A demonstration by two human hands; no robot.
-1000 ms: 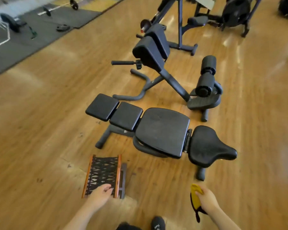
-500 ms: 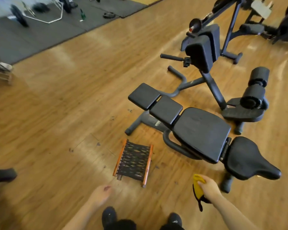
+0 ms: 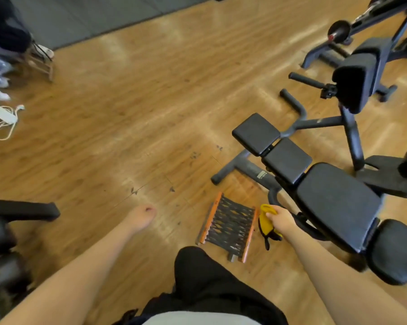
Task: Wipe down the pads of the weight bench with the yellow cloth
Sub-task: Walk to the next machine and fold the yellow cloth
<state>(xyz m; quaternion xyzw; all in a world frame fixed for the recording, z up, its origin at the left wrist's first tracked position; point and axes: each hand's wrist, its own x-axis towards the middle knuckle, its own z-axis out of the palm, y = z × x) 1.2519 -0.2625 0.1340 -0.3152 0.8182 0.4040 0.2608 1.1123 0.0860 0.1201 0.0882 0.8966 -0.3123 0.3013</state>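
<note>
While gripped, yellow cloth (image 3: 266, 219) beside weight bench (image 3: 333, 198).

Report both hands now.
Left hand: open, holding nothing.
Right hand: gripping the yellow cloth.

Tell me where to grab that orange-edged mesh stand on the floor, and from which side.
Take the mesh stand by its left orange rail, reaching down with the empty left hand. The rail is long, straight and exposed; the right hand holds the yellow cloth.
</note>
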